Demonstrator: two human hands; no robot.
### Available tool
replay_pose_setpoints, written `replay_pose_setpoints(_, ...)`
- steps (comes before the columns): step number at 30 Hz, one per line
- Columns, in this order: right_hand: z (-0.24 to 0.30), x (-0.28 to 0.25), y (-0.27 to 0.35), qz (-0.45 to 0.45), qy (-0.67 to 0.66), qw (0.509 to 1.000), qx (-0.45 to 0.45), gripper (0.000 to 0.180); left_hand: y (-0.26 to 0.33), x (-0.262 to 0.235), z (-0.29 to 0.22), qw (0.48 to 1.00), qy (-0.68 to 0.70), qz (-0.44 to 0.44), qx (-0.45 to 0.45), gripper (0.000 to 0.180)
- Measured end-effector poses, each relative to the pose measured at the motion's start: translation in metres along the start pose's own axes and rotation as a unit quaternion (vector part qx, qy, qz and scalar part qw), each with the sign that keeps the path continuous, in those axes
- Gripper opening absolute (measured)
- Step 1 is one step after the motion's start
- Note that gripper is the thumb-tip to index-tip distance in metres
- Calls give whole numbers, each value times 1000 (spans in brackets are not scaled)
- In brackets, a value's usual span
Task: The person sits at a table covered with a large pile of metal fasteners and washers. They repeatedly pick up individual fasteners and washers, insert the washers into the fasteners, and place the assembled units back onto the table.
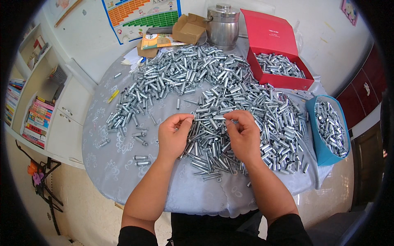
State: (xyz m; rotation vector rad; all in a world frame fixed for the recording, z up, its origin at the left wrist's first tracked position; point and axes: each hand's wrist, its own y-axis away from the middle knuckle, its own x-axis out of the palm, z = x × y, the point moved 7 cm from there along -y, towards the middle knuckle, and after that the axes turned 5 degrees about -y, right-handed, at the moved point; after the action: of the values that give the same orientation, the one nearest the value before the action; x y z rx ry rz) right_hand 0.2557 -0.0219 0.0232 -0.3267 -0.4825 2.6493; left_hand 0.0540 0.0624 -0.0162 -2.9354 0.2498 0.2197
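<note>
A large heap of silver metal expansion bolts and sleeves (279, 131) spreads over the cloth-covered table. Both my hands are above its near part, a short way apart. My left hand (174, 135) is closed, thumb and forefinger pinched together at the heap's left side; what they hold is too small to make out. With thumb and fingers also drawn together, my right hand (245, 135) is over the middle of the heap, and whatever is in its pinch blends into the metal behind. Two assembled bolts (142, 160) lie side by side left of my left forearm.
At the back right stands an open red box (283, 82) full of metal parts. A blue bin (314, 127) of similar parts is at the right edge. Behind the heap are a steel canister (223, 28) and a cardboard box (188, 29). A yellow tool (113, 96) lies far left.
</note>
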Motion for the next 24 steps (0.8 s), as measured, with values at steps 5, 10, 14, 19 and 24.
replay_pose_setpoints(5,6,5,2,16,-8,999,-27,13,1,3,-2,998,-58,11,-6,14)
replay_pose_setpoints(10,12,12,5,25,29,997,-71,14,3,-2,-10,993,-112,17,-24,15)
replay_pose_setpoints(14,3,10,4,0,12,999,-31,18,0,-15,-22,990,-142,16,-21,16)
replay_pose_setpoints(19,9,16,0,35,41,998,-27,20,19,-61,-36,979,-203,7,7,17)
replay_pose_setpoints(24,15,30,2,76,51,996,-17,20,52,-125,-27,945,-321,-35,-40,23)
